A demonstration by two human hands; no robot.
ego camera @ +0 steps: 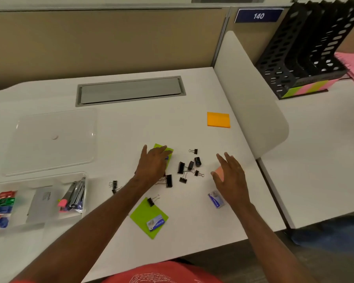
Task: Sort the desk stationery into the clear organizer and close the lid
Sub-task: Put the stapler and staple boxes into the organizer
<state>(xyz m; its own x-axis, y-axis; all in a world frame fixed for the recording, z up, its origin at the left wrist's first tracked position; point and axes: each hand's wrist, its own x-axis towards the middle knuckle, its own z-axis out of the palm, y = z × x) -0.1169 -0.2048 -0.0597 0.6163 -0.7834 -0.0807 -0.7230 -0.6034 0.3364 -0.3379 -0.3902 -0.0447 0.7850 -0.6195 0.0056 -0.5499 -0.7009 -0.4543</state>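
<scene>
The clear organizer (49,177) sits at the left desk edge, holding coloured sharpeners, a grey box and staplers. Its clear lid (51,139) lies flat behind it. My left hand (153,164) lies with straight fingers over a green sticky pad (169,150). My right hand (231,176) hovers open above a pink sticky pad (219,172). Several black binder clips (184,168) lie scattered between my hands. A second green pad (145,215) near the front carries a staple box (155,222) and a clip. Another staple box (216,199) lies under my right wrist. An orange pad (218,119) lies farther back.
A grey cable hatch (131,90) is set into the desk at the back. A white divider panel (251,103) bounds the desk on the right. Beyond it stands a black file rack (307,50) with pink folders.
</scene>
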